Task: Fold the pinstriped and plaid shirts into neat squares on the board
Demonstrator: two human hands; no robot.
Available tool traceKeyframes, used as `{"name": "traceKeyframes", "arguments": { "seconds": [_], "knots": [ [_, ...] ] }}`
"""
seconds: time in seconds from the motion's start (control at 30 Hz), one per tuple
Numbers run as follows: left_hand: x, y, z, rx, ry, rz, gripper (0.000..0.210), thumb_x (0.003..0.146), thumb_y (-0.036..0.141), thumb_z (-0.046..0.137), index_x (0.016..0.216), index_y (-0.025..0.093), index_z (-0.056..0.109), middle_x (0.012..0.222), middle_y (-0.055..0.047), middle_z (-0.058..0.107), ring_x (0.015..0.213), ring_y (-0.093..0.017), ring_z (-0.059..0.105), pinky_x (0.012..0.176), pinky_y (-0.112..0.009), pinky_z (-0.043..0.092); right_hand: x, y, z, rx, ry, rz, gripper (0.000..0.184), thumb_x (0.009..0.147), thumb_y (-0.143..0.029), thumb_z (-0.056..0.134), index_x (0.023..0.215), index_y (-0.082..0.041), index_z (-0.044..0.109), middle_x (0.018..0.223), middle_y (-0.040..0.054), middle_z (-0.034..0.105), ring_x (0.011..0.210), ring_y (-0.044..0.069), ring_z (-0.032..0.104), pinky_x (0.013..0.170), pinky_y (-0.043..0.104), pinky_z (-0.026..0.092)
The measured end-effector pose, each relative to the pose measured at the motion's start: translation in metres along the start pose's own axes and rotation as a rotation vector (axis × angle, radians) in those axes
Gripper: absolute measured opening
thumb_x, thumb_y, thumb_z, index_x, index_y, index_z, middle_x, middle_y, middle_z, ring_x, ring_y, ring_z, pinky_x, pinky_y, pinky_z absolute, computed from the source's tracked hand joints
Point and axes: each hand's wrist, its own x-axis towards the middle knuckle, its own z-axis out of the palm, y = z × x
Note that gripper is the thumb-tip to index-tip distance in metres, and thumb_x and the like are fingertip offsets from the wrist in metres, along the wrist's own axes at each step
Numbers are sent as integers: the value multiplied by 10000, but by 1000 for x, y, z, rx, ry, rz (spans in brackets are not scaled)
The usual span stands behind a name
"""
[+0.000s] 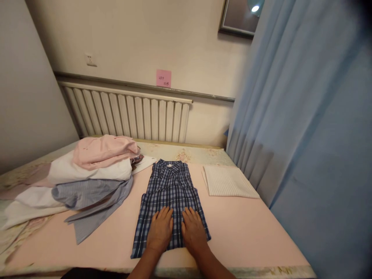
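Note:
A dark blue plaid shirt (171, 195) lies partly folded in the middle of the bed, its collar toward the wall and its sides turned in to a long narrow shape. On its near half rests my left hand (161, 228), palm down with fingers stretched out. My right hand (194, 230) lies flat beside it on the same cloth, fingers pointing away from me. Neither hand grips the fabric. What is under my palms is hidden.
To the left is a loose heap of clothes, with a pink garment (106, 149) on top and a blue-grey one (93, 193) below. A folded cream striped cloth (229, 181) lies right on the pink sheet (238, 228). A blue curtain (290, 97) hangs along the right; a radiator (133, 112) stands behind.

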Motion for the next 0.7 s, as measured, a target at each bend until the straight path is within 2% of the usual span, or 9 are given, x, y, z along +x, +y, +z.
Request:
{"name": "traceKeyframes", "arguments": {
  "seconds": [0.3,0.7],
  "knots": [
    [0,-1,2,-19,5,-8,398,935,196,359,1260,190,590,1327,-82,605,1279,-235,495,1070,-454,352,-1,2,3,6,44,-19,414,895,-196,450,1287,-201,582,1370,58,557,1337,262,423,1104,479,344],
    [0,-1,0,-32,-2,-6,402,933,198,361,1265,182,587,1329,-85,603,1284,-238,491,1067,-461,359,-1,1,3,14,41,-9,405,893,-189,453,1273,-192,592,1367,56,560,1329,269,433,1109,477,336]
  ]
}}
